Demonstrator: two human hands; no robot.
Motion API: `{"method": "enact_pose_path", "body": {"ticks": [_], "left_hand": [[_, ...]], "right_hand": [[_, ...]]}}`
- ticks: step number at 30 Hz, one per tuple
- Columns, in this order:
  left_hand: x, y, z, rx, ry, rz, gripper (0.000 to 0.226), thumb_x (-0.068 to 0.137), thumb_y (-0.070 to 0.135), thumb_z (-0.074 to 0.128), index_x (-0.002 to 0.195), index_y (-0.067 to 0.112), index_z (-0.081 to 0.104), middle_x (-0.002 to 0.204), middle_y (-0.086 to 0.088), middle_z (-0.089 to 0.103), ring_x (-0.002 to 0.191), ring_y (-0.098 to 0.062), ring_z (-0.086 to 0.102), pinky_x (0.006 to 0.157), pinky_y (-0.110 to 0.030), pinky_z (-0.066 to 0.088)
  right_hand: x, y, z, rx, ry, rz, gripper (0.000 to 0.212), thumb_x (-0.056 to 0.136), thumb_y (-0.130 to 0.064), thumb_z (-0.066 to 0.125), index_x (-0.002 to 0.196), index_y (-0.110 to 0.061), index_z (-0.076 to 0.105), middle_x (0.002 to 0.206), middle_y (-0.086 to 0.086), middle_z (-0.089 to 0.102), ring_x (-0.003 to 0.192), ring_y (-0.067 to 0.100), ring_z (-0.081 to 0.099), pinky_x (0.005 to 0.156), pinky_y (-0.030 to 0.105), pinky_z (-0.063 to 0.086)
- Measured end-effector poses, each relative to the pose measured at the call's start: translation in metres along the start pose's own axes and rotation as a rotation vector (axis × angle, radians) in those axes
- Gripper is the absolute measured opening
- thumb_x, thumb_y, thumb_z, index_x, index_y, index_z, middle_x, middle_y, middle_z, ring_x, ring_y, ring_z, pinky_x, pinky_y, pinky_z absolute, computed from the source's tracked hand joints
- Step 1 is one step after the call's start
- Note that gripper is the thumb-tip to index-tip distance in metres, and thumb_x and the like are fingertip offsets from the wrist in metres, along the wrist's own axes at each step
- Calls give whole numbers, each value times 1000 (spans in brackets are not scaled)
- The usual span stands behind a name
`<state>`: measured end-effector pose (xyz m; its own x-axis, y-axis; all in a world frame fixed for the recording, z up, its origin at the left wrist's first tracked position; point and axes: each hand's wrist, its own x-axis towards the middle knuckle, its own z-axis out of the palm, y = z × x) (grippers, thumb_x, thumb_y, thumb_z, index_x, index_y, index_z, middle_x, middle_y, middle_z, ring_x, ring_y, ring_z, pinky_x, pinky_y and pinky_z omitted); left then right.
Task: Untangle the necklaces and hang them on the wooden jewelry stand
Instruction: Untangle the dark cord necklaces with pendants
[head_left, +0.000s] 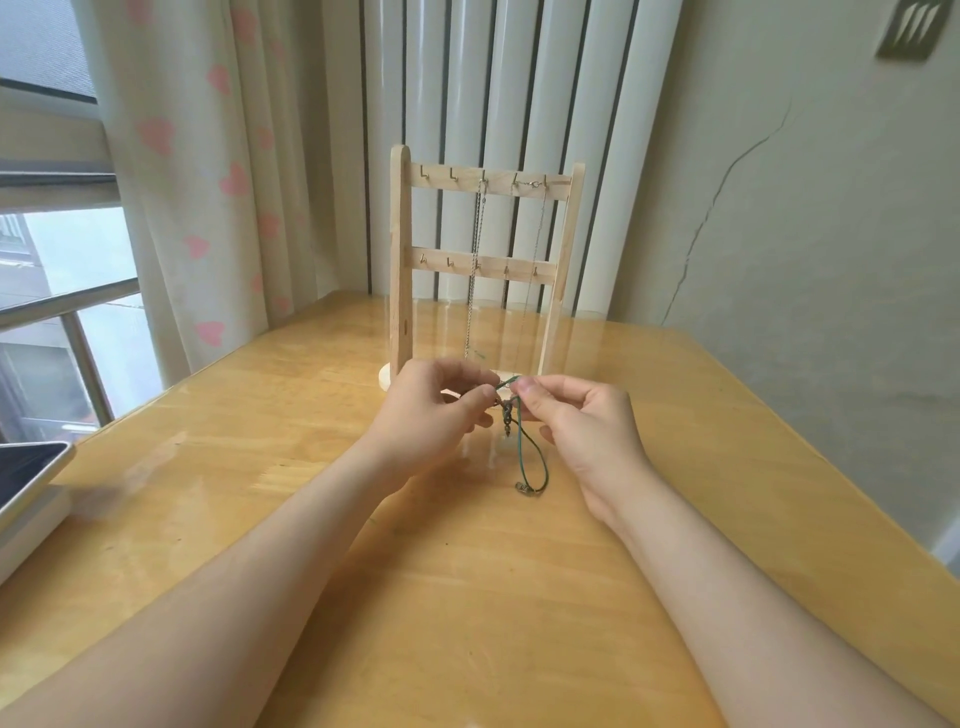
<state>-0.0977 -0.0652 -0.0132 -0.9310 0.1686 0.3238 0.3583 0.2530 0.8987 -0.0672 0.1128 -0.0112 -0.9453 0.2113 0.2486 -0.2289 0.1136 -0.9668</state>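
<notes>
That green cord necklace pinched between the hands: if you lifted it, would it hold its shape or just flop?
Probably floppy: the green cord necklace sags in a loose loop below the left hand and right hand pinching it. Likely very light, since fingertip pinches alone carry it. It may tangle easily: a dark knotted clump shows beside the fingers.

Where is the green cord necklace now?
The green cord necklace is centre in the head view, pinched between left hand and right hand in front of the wooden jewelry stand, loop hanging toward the table.
</notes>
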Motion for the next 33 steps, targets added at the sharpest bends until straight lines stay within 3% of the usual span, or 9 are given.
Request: {"method": "enact_pose_path", "body": {"ticks": [5, 8, 11, 18, 20, 23, 27, 31, 33], "left_hand": [[2, 2, -1, -163, 46, -172, 8, 100, 11, 74, 106, 7, 78, 95, -14, 81, 80, -17, 79, 88, -46, 64], [3, 2, -2, -229, 49, -251, 9, 100, 13, 75, 102, 5, 80, 86, -8, 77, 78, -17, 76, 88, -48, 64], [4, 0, 1, -264, 37, -302, 13, 101, 15, 74, 99, 3, 80, 82, -7, 75, 77, -18, 74, 89, -47, 66], [4, -1, -4, -343, 28, -330, 15, 100, 14, 74, 106, 0, 77, 91, -10, 80, 81, -19, 79, 92, -44, 63], [6, 0, -6, -407, 15, -362, 16, 102, 10, 69, 112, -2, 74, 96, -14, 81, 84, -23, 79, 93, -45, 62], [9, 3, -6, -463, 25, -392, 18, 101, 8, 63, 111, -5, 71, 92, -17, 79, 77, -25, 75, 91, -44, 60], [9, 5, -5, -515, 26, -406, 14, 101, 6, 58, 106, -4, 66, 88, -18, 78, 75, -26, 76, 88, -44, 63], [7, 6, -3, -494, 5, -380, 15, 105, 3, 50, 102, -5, 63, 91, -19, 75, 68, -24, 73, 76, -39, 60], [7, 5, -3, -495, 16, -367, 17, 109, 2, 43, 100, -2, 58, 94, -21, 75, 71, -26, 75, 82, -43, 60]], "right_hand": [[-1, -1, 4, 20, 40, 14, 13, 97, -25, 77, 96, -14, 84, 93, 3, 83, 95, 18, 78, 64, 7, 48], [2, 2, 7, -17, 93, 30, 15, 98, -26, 76, 91, -15, 83, 91, 4, 82, 83, 12, 75, 72, 19, 50], [2, 2, 11, -22, 113, 47, 17, 102, -26, 70, 95, -14, 80, 84, 0, 78, 72, 4, 67, 71, 21, 50], [3, 1, 9, 4, -98, 106, 18, 107, -23, 61, 97, -20, 75, 99, 0, 78, 93, 16, 70, 77, 31, 50], [0, -1, 5, -45, -158, 62, 15, 103, -21, 67, 94, -19, 79, 96, -2, 79, 89, 12, 70, 75, 27, 51], [-5, -4, 2, -158, -109, -109, 12, 93, -16, 78, 84, -20, 84, 80, -11, 79, 77, 3, 70, 74, 16, 53], [-5, -5, 2, -189, -45, -250, 13, 90, -11, 79, 82, -20, 84, 80, -7, 80, 77, 7, 74, 76, 19, 58], [-2, -9, 2, -75, -106, -114, 21, 92, -19, 69, 72, -15, 75, 76, -1, 72, 76, 10, 64, 71, 24, 51], [0, -10, 3, 5, -130, -51, 22, 83, -26, 61, 66, -14, 68, 76, 1, 67, 79, 12, 63, 71, 30, 49]]}}
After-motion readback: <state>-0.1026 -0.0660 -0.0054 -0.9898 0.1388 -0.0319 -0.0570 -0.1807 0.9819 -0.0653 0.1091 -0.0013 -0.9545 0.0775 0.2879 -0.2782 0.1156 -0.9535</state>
